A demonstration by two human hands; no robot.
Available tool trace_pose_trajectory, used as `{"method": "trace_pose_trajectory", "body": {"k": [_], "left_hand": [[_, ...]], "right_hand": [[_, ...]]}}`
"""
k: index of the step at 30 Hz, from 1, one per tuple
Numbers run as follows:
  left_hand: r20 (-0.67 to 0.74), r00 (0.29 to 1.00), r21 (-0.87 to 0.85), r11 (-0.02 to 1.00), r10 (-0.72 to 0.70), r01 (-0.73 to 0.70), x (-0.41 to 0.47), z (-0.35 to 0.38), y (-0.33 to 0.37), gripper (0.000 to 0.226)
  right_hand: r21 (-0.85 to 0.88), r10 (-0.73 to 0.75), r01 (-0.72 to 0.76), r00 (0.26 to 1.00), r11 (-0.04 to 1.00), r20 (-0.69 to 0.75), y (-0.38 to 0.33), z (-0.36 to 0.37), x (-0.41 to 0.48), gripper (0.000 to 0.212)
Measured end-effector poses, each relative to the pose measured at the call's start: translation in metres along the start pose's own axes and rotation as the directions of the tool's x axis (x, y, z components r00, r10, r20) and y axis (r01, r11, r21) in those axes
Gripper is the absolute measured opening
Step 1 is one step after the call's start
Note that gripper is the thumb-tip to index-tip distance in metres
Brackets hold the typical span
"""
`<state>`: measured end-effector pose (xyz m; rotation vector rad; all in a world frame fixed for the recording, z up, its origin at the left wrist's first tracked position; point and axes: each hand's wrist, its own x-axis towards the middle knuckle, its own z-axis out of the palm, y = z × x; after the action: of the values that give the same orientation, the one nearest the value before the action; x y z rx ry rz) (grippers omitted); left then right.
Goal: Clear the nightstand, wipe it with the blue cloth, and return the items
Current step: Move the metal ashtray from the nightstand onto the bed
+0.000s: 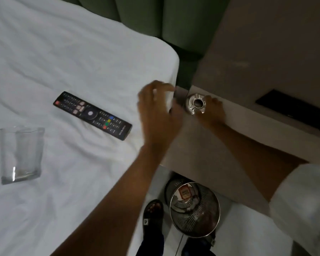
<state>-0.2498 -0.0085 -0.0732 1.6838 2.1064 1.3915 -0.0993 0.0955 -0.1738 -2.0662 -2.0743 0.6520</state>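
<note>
The beige nightstand (220, 145) stands right of the bed. A round metal ashtray (195, 104) sits at its far left corner. My right hand (211, 111) grips the ashtray from the right side, fingers behind it and thumb in front. My left hand (155, 108) is blurred, with fingers spread and nothing in it, and hovers over the gap between the bed edge and the nightstand. A black remote control (92, 115) lies on the white bed sheet (63, 52). An empty clear glass (20, 154) stands on the sheet at the left. No blue cloth is in view.
A metal mesh waste bin (194, 209) holding rubbish stands on the floor below the nightstand's front edge, beside my sandalled foot (152, 217). A green padded headboard (155, 15) lies beyond the bed. A dark panel (292, 109) is set in the wall at right.
</note>
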Motion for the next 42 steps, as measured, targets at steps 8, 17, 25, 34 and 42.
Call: {"method": "trace_pose_trajectory", "body": {"k": [8,17,25,34,42], "left_hand": [[0.638,0.719,0.122,0.958,-0.276,0.260,-0.007,0.147,-0.020,0.052],[0.711,0.564,0.102,0.856,-0.420,0.508,0.008,0.201,-0.064,0.072],[0.313,0.914,-0.191,0.925,-0.259,0.328,0.023,0.121,-0.007,0.043],[0.026,0.964,0.062,0.963,-0.266,0.264,0.043,-0.033,-0.063,0.056],[0.099,0.989,0.330,0.941,-0.114,0.075,0.021,-0.012,-0.039,0.057]], "right_hand": [[-0.031,0.169,-0.166,0.970,0.986,0.173,0.066,0.028,0.068,0.051],[0.233,0.216,-0.256,0.959,0.938,0.184,0.077,0.047,0.075,0.050],[0.932,0.258,-0.111,0.966,0.344,0.020,0.009,-0.025,0.007,0.027],[0.867,-0.100,-0.163,0.967,0.472,0.236,-0.160,-0.030,-0.021,0.039],[0.835,-0.017,-0.281,0.945,0.473,0.327,-0.079,-0.030,-0.052,0.052]]}}
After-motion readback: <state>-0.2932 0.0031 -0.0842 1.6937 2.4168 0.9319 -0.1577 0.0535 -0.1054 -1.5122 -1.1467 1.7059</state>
